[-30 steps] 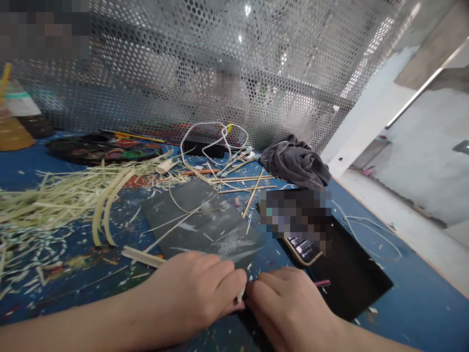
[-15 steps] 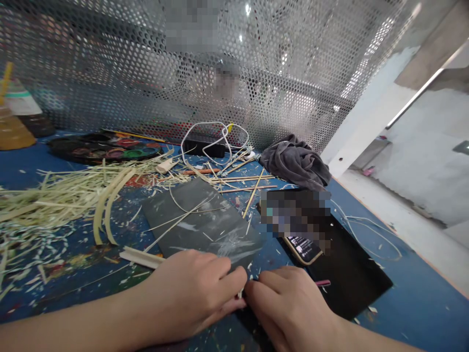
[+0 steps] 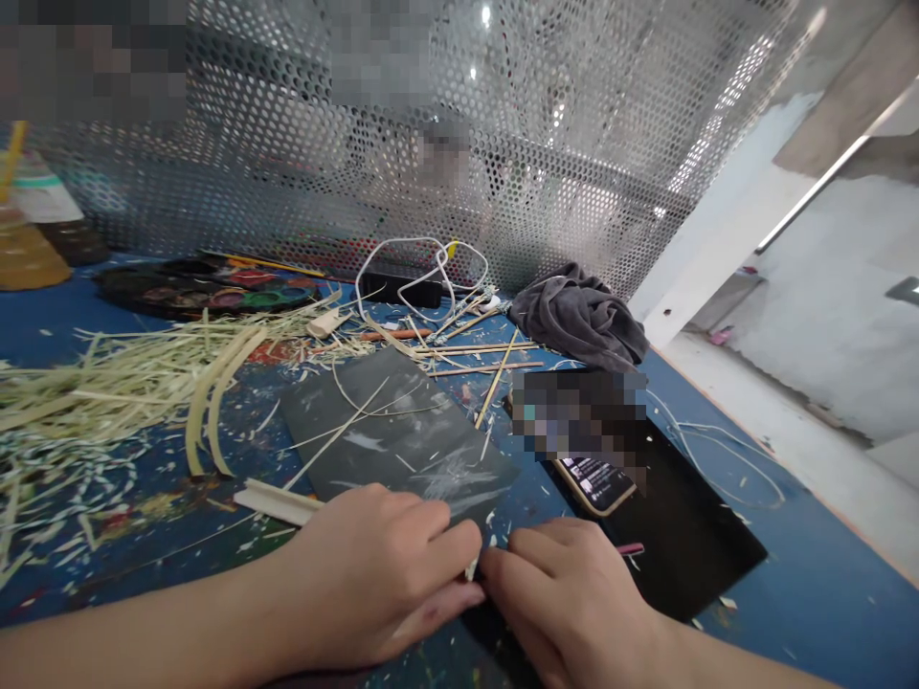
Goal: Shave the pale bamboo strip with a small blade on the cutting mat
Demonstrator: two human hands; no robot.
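Note:
My left hand [image 3: 394,565] is closed, fingers curled and thumb pressed in, around a pale split bamboo strip [image 3: 274,503]. One end of the strip sticks out behind the knuckles to the left; a small pale bit shows at the fingertips. Close against it, my right hand [image 3: 574,593] is curled with its knuckles up, and whatever it grips is hidden. Beyond the left hand lies a dark grey board [image 3: 402,431] with whitish scuffs, crossed by thin bamboo slivers [image 3: 345,429]. Two wider curved bamboo strips [image 3: 215,402] rest farther left.
Bamboo shavings [image 3: 107,383] heap on the blue table [image 3: 825,593]. A phone [image 3: 595,486] lies on a black flat panel [image 3: 682,536]. Behind are a paint palette [image 3: 179,292], a white cable [image 3: 402,241], a grey cloth [image 3: 581,321], bottles [image 3: 29,249] and a perforated metal screen [image 3: 287,163].
Both hands stay closed and close together, with only a slight shift. A thin sliver over the grey board has swung a little to the left at its far end.

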